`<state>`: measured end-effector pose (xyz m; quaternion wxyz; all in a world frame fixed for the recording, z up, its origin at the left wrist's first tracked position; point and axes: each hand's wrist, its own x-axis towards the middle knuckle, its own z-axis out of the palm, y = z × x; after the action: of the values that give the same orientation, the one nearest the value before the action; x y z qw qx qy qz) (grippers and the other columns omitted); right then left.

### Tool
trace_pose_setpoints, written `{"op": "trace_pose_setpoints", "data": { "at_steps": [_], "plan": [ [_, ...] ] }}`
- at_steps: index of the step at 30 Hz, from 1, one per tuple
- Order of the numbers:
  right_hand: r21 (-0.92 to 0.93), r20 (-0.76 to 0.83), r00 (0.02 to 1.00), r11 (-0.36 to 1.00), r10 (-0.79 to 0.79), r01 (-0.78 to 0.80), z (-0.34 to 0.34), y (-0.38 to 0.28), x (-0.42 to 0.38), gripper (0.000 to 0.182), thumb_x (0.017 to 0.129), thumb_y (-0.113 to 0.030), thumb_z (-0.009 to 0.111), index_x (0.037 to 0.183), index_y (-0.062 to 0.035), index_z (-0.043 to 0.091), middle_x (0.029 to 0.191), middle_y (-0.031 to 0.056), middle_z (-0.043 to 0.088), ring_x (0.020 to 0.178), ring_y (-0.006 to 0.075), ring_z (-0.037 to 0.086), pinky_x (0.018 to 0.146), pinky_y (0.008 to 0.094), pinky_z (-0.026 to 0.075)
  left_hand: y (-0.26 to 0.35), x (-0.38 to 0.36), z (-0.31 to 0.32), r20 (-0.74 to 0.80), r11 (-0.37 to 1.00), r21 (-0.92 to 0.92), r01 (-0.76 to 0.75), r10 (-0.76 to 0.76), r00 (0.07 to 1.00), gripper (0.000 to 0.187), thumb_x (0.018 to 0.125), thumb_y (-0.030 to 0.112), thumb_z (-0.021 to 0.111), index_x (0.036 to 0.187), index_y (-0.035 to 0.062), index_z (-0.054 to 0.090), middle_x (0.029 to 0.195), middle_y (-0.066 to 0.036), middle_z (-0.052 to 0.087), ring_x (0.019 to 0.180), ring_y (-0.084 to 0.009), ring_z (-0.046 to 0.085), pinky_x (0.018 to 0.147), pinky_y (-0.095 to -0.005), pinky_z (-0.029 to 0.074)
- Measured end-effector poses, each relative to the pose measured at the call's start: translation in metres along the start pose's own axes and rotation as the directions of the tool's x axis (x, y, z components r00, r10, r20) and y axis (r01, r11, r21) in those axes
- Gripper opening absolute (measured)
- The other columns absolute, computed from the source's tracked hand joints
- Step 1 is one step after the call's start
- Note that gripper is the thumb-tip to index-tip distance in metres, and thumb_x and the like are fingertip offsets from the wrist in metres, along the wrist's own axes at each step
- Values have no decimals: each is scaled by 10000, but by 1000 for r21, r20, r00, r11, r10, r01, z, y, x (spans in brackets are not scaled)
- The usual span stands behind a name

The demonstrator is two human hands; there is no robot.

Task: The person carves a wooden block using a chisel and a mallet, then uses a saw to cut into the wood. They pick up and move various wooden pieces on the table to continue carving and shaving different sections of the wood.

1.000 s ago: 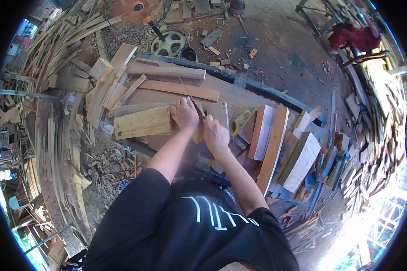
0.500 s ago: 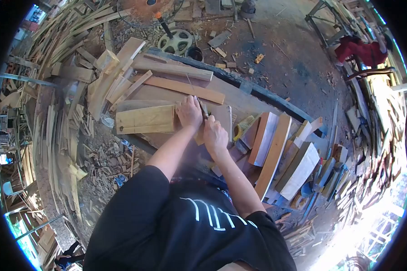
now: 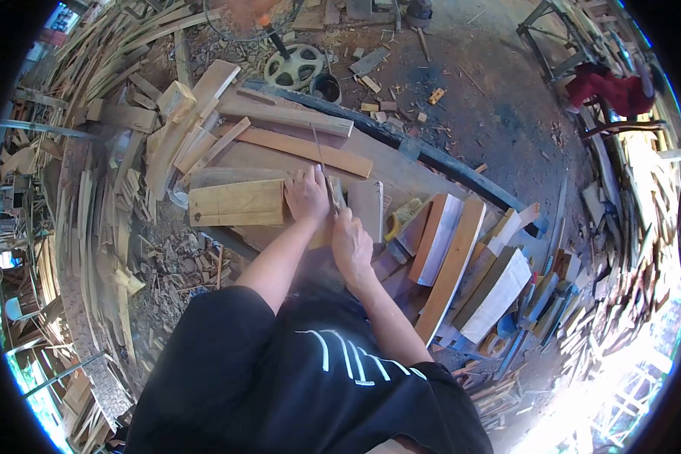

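Observation:
My left hand [image 3: 308,195] presses down on the right part of a pale wooden block [image 3: 234,203], its fingers bent over the wood. My right hand [image 3: 352,240] is closed around the near end of a narrow tool that looks like a handsaw [image 3: 330,191], seen nearly edge-on. Its thin blade runs forward past my left thumb, and its far tip shows beyond the block. The grip itself is mostly hidden by my fingers. Right of the tool lies a short flat board [image 3: 365,204].
Long planks [image 3: 295,147] lie across the far part of the workbench. Several upright boards [image 3: 454,265] stand at the right, beside a yellow-handled tool [image 3: 395,223]. Beyond are a fan base [image 3: 293,66] and a dark bucket [image 3: 325,88]. A person in red [image 3: 611,89] is at far right.
My right hand has drawn slightly back towards my body with the tool. My left hand stays on the block, and the whole view has shifted a little.

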<state>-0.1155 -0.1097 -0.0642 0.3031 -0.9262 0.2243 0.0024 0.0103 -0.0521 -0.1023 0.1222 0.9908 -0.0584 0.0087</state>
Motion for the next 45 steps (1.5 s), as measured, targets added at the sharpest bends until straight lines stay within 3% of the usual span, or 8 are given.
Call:
{"op": "trace_pose_setpoints", "data": {
  "at_steps": [2,12,13,29,35,40,42,45],
  "plan": [
    [67,135,983,988,127,-137,-11,-5,-18,201,994,-240,455,982,-41,473,858,238,627,715,428,660,589,507,537,2,-1,1,12,999,-27,28,-28,1000,331,987,333,433,1002,98,666,1028,-134,631,975,-356,560,853,-476,444],
    [65,-3,999,997,32,-32,-3,-5,-18,171,986,-208,462,993,-38,471,956,223,568,728,436,648,599,507,540,0,0,1,-34,1000,-16,-15,14,999,312,994,345,433,920,103,617,989,-114,625,940,-348,574,841,-466,443],
    [80,81,990,989,116,-123,-9,-2,-36,180,981,-215,478,992,-36,470,987,227,560,742,441,647,605,520,537,1,1,2,-40,1000,-20,-11,10,999,311,995,346,433,920,104,613,989,-114,623,943,-347,575,836,-466,445],
    [-60,-88,996,998,23,-28,8,5,-33,162,966,-222,516,952,-62,495,874,159,595,626,351,676,515,438,560,1,-3,5,-156,999,-32,-34,28,987,327,998,367,428,906,96,586,930,-129,621,915,-365,581,795,-487,458],
    [-80,-74,997,996,37,-43,2,4,-53,180,969,-227,509,979,-48,502,876,165,602,644,351,681,528,434,565,1,-1,4,-91,998,-57,-9,4,996,303,999,359,427,990,124,619,1065,-124,607,984,-360,574,833,-483,461],
    [-65,-58,998,998,20,-24,9,10,-31,188,969,-231,509,958,-44,491,851,180,606,648,373,675,536,450,562,3,-3,0,-137,998,-48,-48,41,990,328,1007,363,399,932,100,580,960,-130,617,945,-372,580,802,-505,464],
    [-78,-92,995,997,23,-31,10,9,-13,197,975,-238,501,931,-48,479,850,183,604,646,379,671,535,463,555,8,2,0,-92,995,-62,84,-89,992,308,1001,349,417,992,114,616,1056,-131,614,1009,-356,572,828,-492,466],
    [-72,-74,997,997,-12,6,-5,13,-34,194,973,-240,506,917,-58,473,852,181,603,635,379,666,533,470,549,9,2,0,-79,995,-60,80,-85,993,315,1005,349,409,982,110,613,1041,-136,616,1014,-351,573,824,-490,471]
  ]
}}
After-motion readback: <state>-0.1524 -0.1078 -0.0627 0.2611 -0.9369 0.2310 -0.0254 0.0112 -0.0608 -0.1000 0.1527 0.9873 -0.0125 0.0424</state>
